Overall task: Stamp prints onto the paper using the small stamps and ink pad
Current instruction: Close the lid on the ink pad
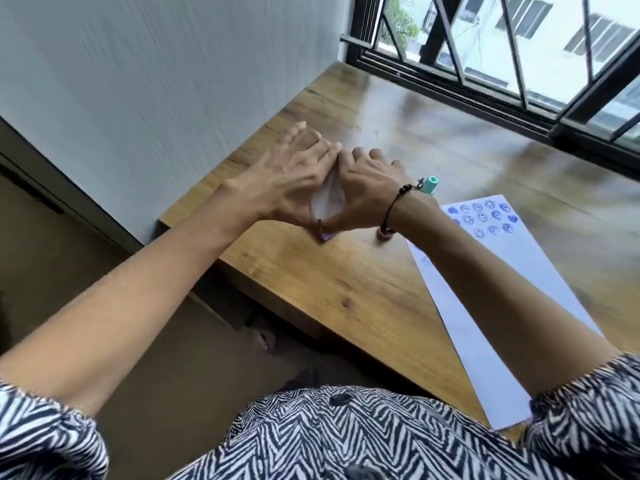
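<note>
A white ink pad case with a purple-inked corner lies near the left edge of the wooden table; most of it is hidden between my hands. My left hand grips it from the left, fingers stretched over its top. From the right my right hand holds it with curled fingers. A teal stamp stands just behind my right wrist. Under that wrist, a small pink stamp peeks out. To the right lies the white paper, carrying several blue smiley prints at its far end.
A pale wall runs along the table's left edge. Behind the table's far edge is a black-framed window. The floor drops away to the left of the table. My patterned shirt fills the bottom of the view.
</note>
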Available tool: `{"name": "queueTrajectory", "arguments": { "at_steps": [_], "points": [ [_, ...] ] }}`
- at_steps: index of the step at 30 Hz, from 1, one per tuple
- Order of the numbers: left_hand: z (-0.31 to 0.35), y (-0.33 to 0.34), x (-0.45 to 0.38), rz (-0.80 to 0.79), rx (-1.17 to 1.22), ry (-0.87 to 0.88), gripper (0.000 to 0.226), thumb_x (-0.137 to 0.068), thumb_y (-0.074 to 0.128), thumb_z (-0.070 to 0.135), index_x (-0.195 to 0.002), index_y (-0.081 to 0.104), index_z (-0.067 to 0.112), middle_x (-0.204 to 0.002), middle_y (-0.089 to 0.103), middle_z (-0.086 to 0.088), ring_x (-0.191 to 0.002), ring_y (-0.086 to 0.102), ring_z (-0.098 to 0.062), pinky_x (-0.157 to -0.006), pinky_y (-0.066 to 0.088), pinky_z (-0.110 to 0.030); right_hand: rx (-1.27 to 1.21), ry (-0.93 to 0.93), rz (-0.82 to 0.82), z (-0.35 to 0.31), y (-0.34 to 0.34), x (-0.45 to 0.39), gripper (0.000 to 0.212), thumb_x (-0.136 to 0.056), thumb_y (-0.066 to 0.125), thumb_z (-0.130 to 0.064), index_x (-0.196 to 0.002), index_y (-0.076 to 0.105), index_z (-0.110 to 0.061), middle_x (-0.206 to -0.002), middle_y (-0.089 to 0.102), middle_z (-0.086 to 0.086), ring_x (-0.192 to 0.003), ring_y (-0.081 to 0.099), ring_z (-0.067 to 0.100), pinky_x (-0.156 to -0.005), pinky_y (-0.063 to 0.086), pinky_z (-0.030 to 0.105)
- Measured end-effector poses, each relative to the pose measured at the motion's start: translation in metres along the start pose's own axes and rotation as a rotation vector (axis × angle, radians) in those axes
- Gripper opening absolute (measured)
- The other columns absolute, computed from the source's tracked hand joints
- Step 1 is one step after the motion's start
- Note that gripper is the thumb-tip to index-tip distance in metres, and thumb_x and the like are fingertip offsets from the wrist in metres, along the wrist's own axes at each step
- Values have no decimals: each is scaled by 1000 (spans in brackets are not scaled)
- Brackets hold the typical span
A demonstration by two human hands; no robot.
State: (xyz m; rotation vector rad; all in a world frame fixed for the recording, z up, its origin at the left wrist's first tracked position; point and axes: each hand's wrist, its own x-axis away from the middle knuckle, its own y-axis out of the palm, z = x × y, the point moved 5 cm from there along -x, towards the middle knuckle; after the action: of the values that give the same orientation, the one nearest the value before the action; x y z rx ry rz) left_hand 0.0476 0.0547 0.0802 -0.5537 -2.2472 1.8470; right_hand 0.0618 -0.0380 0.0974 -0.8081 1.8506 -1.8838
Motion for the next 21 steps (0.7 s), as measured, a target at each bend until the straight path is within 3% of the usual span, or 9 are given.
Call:
{"name": "queueTrajectory", "arguments": {
  "at_steps": [2, 4, 6, 9, 13, 21],
  "points": [
    [-6, 8, 0, -50, 45, -13, 119, -58, 48, 78, -142, 3, 6, -146, 30, -18, -137, 23, -33, -116, 6, -49, 10, 21, 1, 3, 1, -3, 103, -52, 67, -69, -126, 35, -4, -115, 50, 11, -110, 43, 28, -85, 38, 40],
    [-14, 17, 4, -125, 187, -79, 123, -54, 51, 77, -142, -13, 18, -152, 18, -18, -140, 14, -33, -116, 4, -48, 30, 67, -6, 7, 2, -3, 89, -50, 66, -74, -105, 45, -7, -100, 52, 8, -104, 46, 29, -79, 35, 38],
    [-19, 28, 13, -187, 384, -162, 125, -54, 54, 74, -139, -22, 22, -154, 12, -17, -142, 10, -32, -116, 6, -48, 24, 104, -13, 7, 7, -1, 76, -52, 66, -74, -90, 44, -12, -92, 52, 7, -101, 47, 29, -75, 31, 37],
    [-8, 45, 27, -190, 574, -232, 129, -59, 66, 61, -137, -26, 18, -151, 20, -16, -139, 14, -31, -117, 11, -48, 3, 130, -44, 1, 23, 0, 74, -57, 70, -64, -102, 49, -8, -107, 57, 11, -108, 46, 31, -73, 28, 36],
    [12, 61, 41, -99, 682, -389, 135, -56, 73, 57, -137, -25, 11, -143, 31, -15, -132, 22, -30, -115, 14, -50, -24, 184, -57, -4, 34, -8, 71, -65, 68, -55, -110, 44, -5, -110, 56, 13, -112, 43, 34, -73, 30, 34],
    [29, 65, 43, 83, 740, -493, 128, -58, 72, 52, -140, -17, 10, -137, 40, -13, -124, 31, -34, -110, 22, -48, -51, 229, -123, 0, 51, -14, 75, -66, 65, -61, -111, 39, -8, -111, 59, 14, -115, 42, 34, -72, 28, 31]
  ]
}}
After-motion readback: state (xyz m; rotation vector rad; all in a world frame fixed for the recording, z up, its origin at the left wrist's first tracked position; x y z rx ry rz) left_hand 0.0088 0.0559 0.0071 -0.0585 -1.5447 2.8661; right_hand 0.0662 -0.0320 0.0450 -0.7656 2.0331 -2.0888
